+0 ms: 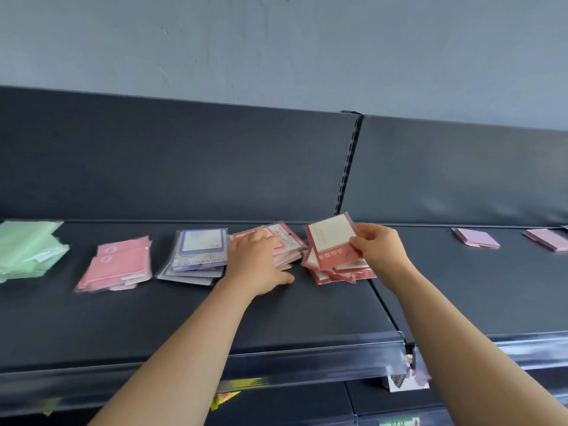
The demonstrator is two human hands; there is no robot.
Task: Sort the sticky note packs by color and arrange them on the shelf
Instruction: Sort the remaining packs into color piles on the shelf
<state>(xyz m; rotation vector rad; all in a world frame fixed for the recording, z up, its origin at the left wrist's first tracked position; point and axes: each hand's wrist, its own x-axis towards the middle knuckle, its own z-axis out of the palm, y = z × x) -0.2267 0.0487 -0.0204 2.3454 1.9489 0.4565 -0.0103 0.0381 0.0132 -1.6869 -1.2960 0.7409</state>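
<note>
A dark shelf runs across the view, with sticky note packs laid out along it in separate piles. At the far left lies a green pile, then a pink pile, then a purple pile, each apart from its neighbour. Just right of the purple pile sits a red-and-white pile, and the left hand lies flat on top of it, palm down, fingers spread and pressing on the packs rather than gripping any, the thumb reaching to the shelf surface in front. Close beside this pile, to the right, is a second red pile, fanned out unevenly near the shelf's right edge. The right hand holds a single red pack just above that second pile, pinched by its lower right corner between thumb and fingers, tilted so its pale face and red border show. On the adjoining shelf section to the right, well apart from the hands, two light pink packs lie flat near the back. Behind everything stands the dark back panel of the shelving, with a grey wall above it.
</note>
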